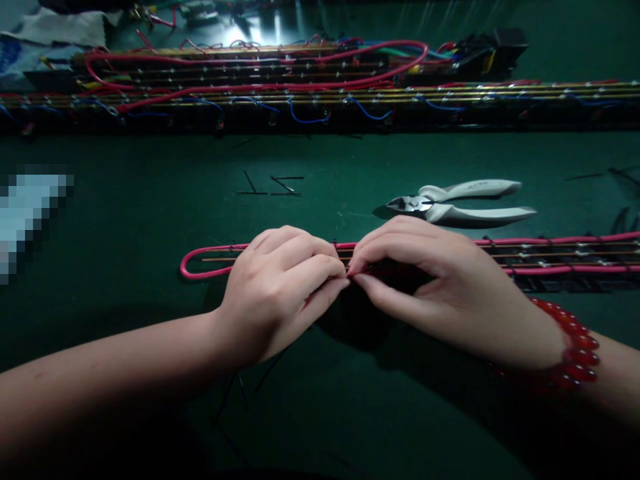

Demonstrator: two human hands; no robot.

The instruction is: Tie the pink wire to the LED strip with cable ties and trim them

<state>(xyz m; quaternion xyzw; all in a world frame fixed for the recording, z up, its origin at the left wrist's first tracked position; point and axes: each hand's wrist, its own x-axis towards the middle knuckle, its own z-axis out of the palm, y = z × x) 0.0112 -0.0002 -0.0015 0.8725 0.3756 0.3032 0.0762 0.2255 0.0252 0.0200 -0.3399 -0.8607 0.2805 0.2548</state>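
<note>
A red cable [187, 257] forms a loop at its left end and runs along both sides of a long strip of thin brass-coloured rods [215, 259]. Small black ties [545, 241] wrap the cable at several spots. My left hand [283, 293] lies over the strip with thumb and forefinger pinched together. Facing it, my right hand [445, 287] pinches at nearly the same spot by the cable's near side. Whatever is between the fingertips is too small to name. A red bead bracelet [580, 343] circles my right wrist.
Diagonal cutters [465, 203] with white handles lie just beyond my right hand. Several black tie offcuts [285, 185] are scattered on the green table [150, 180]. Farther back stretches a wired assembly [260, 100] with red and blue wires. A pixelated pale patch [30, 213] is at left.
</note>
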